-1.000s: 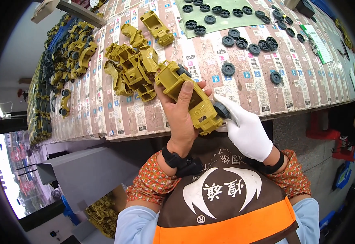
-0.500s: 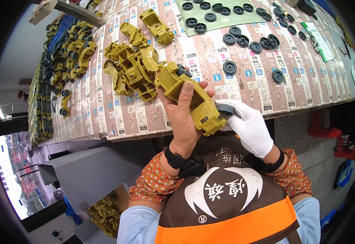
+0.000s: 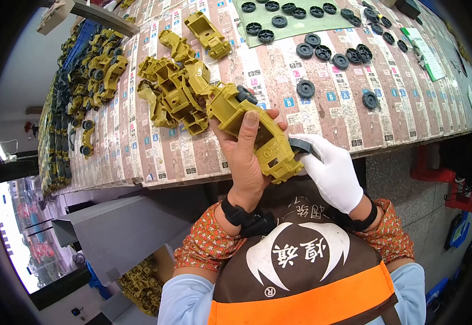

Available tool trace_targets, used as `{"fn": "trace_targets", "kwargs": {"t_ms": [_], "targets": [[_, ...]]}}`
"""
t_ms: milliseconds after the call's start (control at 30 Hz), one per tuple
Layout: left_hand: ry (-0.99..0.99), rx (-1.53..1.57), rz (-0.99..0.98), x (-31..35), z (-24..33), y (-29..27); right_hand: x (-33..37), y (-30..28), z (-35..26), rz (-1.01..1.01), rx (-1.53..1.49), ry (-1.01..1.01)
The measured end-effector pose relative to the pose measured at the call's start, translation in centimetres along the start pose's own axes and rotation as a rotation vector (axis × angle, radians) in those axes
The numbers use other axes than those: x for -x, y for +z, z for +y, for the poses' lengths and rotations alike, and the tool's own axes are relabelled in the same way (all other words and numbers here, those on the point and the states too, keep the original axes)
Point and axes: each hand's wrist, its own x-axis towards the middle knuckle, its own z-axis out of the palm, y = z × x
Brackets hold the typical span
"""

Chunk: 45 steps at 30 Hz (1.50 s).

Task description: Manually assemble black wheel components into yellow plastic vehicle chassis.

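Observation:
My bare left hand (image 3: pixel 245 149) is wrapped round an olive-yellow plastic toy truck body (image 3: pixel 275 155), tilted in front of the table's near edge. A black wheel (image 3: pixel 246 95) sits on the truck's far side, near its open rear. In a white glove, my right hand (image 3: pixel 333 170) grips a second black toy wheel (image 3: pixel 300 145) against the truck's right side, close to the front end. The glove's fingertips are partly hidden behind the wheel and the truck.
Several loose truck bodies (image 3: pixel 179 95) lie piled left of my hands. Loose black wheels (image 3: pixel 322 52) are scattered beyond, some on a green sheet (image 3: pixel 301 24). Wheeled trucks (image 3: pixel 98 76) crowd the far left. A notepad (image 3: pixel 425 57) lies at right; a grey box (image 3: pixel 117 227) stands below the table.
The truck and both hands have shifted only slightly. My right hand keeps the wheel at the truck's side, its fingers a little changed in position.

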Motion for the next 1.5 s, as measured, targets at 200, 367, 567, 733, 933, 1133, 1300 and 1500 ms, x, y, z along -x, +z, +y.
{"fn": "trace_targets", "kwargs": {"t_ms": [200,367,567,733,933,1133,1300,1500], "targets": [[0.102,0.047,0.034,-0.6,-0.1,0.3,0.2,0.6,1.5,0.021,0.103,-0.174],[-0.058,0.023,-0.016,0.1,-0.6,-0.6,0.7,0.3,1.2,0.039,0.434,-0.351],[0.142,0.026,-0.05,0.2,-0.5,0.3,0.8,0.8,2.7,-0.041,0.269,-0.299],[0.195,-0.007,-0.097,-0.1,-1.1,-0.1,1.0,0.8,1.7,-0.078,0.172,-0.218],[0.04,0.028,-0.072,-0.3,-0.2,0.1,0.8,-0.1,-0.1,-0.084,0.186,-0.129],[-0.124,-0.024,-0.127,-1.8,2.2,0.4,-8.6,-5.2,0.7,0.377,0.865,-0.36],[-0.322,-0.109,-0.239,-1.8,3.9,-2.2,-12.6,-4.8,2.1,0.082,1.147,-0.515],[-0.373,-0.452,-0.429,-1.3,3.7,-3.2,-12.2,-5.1,-0.4,0.132,0.293,-0.394]]}}
